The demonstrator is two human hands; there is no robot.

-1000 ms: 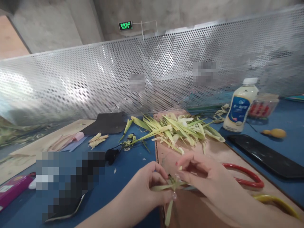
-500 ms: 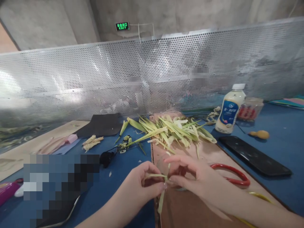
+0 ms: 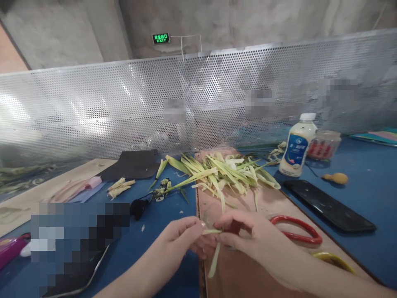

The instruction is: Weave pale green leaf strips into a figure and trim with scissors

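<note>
My left hand (image 3: 187, 236) is closed in a pinch at the left end of a thin, pale green corn husk strip (image 3: 214, 263). My right hand (image 3: 243, 229) pinches the same husk work at its crossing point, just right of the left fingertips. One end hangs down below the fingers, and another pokes up above the right hand. Whether it is a single strip or a few joined ones, I cannot tell. Behind the hands, a loose pile of corn husks (image 3: 229, 171) lies across a brown board (image 3: 238, 269).
Red-and-yellow-handled scissors (image 3: 297, 225) lie partly under my right forearm. To the right are a black phone (image 3: 330, 207), a milk-drink bottle (image 3: 296, 149), a clear tub (image 3: 324, 147) and a small gourd (image 3: 336, 178). A perforated metal screen (image 3: 139, 103) stands behind.
My left fingers have shifted from the knot-like crossing to the strip's left end, the thumb now higher and the lower fingers more spread. The right hand keeps its pinch.
</note>
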